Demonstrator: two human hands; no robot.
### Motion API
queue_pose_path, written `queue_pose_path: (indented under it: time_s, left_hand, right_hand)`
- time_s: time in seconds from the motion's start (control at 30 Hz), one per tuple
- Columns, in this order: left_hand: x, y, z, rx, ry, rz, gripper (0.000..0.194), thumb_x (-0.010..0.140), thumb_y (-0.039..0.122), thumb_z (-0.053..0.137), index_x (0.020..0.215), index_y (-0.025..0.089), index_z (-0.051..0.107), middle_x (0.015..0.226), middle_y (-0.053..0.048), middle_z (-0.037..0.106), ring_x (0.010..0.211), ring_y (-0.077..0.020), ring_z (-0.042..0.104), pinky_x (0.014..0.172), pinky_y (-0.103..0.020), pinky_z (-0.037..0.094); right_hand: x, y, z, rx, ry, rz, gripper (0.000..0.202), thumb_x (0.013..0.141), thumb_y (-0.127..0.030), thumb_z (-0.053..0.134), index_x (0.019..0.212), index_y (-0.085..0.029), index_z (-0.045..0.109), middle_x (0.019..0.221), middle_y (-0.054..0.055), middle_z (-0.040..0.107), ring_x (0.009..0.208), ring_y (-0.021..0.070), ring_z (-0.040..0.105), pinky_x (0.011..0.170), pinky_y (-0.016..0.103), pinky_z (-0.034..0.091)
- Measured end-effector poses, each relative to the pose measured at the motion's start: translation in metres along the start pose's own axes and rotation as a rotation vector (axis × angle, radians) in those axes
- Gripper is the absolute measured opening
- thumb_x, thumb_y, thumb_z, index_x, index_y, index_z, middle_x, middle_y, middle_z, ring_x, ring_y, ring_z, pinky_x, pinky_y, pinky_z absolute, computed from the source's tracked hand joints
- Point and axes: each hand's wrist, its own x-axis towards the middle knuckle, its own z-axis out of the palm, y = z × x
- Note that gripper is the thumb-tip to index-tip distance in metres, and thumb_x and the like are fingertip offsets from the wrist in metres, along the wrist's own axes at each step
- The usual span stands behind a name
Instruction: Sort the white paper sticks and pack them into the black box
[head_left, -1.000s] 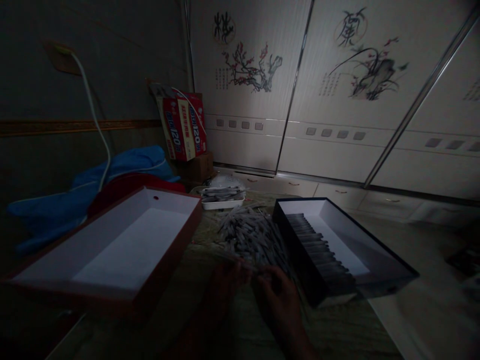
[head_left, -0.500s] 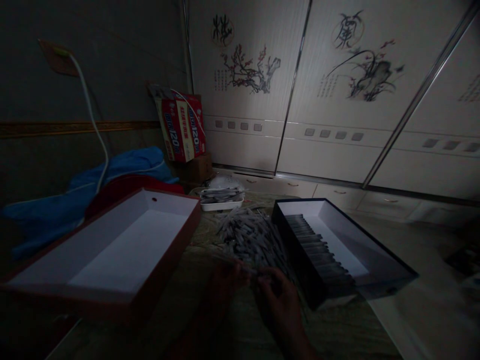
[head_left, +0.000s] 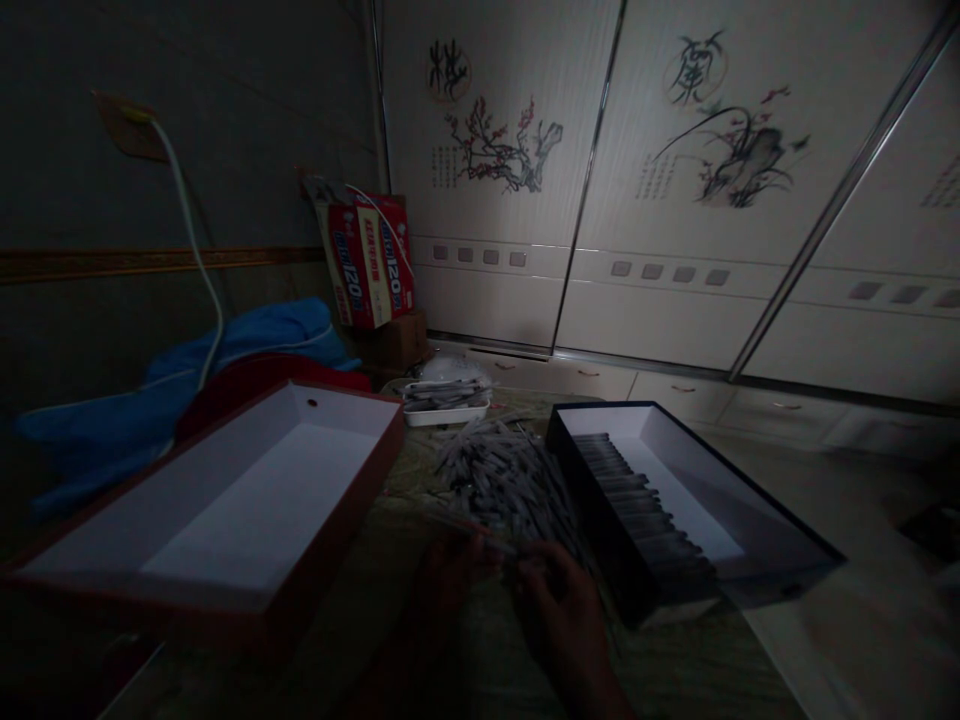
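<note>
My left hand [head_left: 448,575] and my right hand [head_left: 559,600] are close together low in the middle of the dim head view. Between them runs a thin pale tube [head_left: 491,541], pinched in the fingers of both hands and pointing up to the left. Its exact kind is too dark to make out. Just beyond my hands lies a loose pile of similar thin grey tubes [head_left: 510,475]. To the right, a dark box [head_left: 780,510] with a white inside holds a row of slim tubes [head_left: 637,500] along its left side.
An open red box [head_left: 337,510] with a white inside stands at the left. A white tray [head_left: 446,414] of tubes sits behind the pile. Farther back are a blue cloth [head_left: 247,335], a red and yellow carton [head_left: 367,265] and white sliding doors [head_left: 480,290].
The camera view has shifted slightly, so everything sits a little lower and to the right. My hands stay in nearly the same pose with the tube between them.
</note>
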Motion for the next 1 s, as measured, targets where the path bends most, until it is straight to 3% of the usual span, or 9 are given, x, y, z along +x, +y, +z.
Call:
queue_pose_path:
  time_s: [0.43, 0.77, 1.0]
  left_hand:
    - [0.0041, -0.0062, -0.0039, 0.018, 0.015, -0.029, 0.035, 0.053, 0.040, 0.075, 0.072, 0.012, 0.062, 0.064, -0.004, 0.068, 0.061, -0.0202, 0.065, 0.060, -0.032, 0.053]
    - [-0.0026, 0.0020, 0.0014, 0.027, 0.000, -0.026, 0.031, 0.054, 0.036, 0.075, 0.072, 0.014, 0.063, 0.061, -0.003, 0.067, 0.060, -0.0204, 0.065, 0.060, -0.032, 0.051]
    - [0.0004, -0.0023, -0.0022, 0.068, -0.034, 0.006, 0.029, 0.058, 0.037, 0.071, 0.073, 0.014, 0.063, 0.062, -0.005, 0.068, 0.060, -0.0210, 0.064, 0.060, -0.033, 0.051]
  right_hand:
    - [0.0001, 0.0031, 0.0007, 0.003, 0.039, -0.006, 0.027, 0.073, -0.040, 0.059, 0.084, -0.016, 0.066, 0.070, 0.005, 0.066, 0.061, 0.0169, 0.060, 0.050, 0.021, 0.046]
    - [0.0010, 0.0033, 0.0004, 0.002, 0.025, 0.024, 0.025, 0.072, -0.038, 0.061, 0.082, -0.016, 0.066, 0.069, 0.004, 0.066, 0.061, 0.0167, 0.060, 0.053, 0.022, 0.046]
    - [-0.0016, 0.0072, 0.0005, 0.048, -0.042, 0.050, 0.027, 0.079, -0.039, 0.054, 0.084, -0.014, 0.063, 0.064, 0.003, 0.063, 0.056, 0.0140, 0.056, 0.050, 0.021, 0.043]
